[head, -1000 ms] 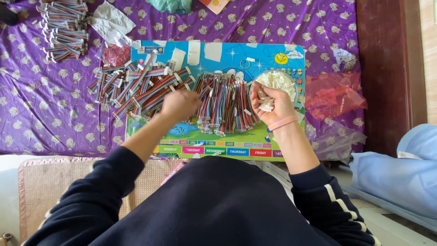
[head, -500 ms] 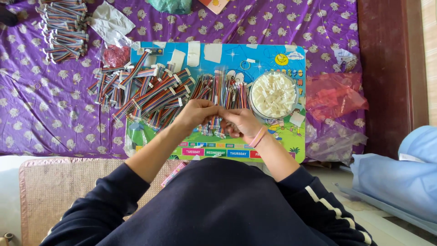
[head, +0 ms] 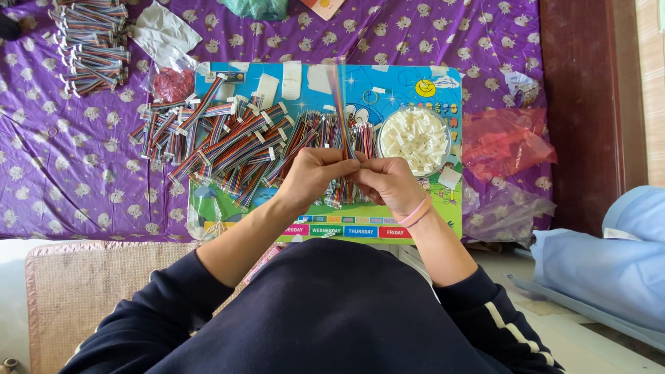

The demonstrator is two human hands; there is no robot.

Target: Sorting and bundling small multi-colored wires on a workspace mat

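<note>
I'm looking straight down at both hands meeting over the board. The left hand [head: 315, 176] and the right hand [head: 386, 181] are pinched shut together on one flat ribbon cable [head: 339, 104], a thin strip of striped, many-coloured wires. It stands up out of the fingers, long axis running away from me toward the top of the view, its far end blurred against the blue. The lower end is buried between the fingertips, so I can't tell how it finishes there.

Under the hands lies a glossy picture board [head: 415, 79], bright blue with cartoon prints and a row of coloured labels along the near edge. Spread across its left half is a loose heap of cables [head: 228, 138], same rainbow ribbons with small white plastic ends, lying fanned and crossed. Just right of the hands sits a round clear bowl [head: 414, 138] full of small white connectors. Everything rests on a purple patterned cloth [head: 69, 187]. Top left, a second stack of cable bundles [head: 90, 45]; at right, crinkled red plastic bags [head: 506, 142].
</note>
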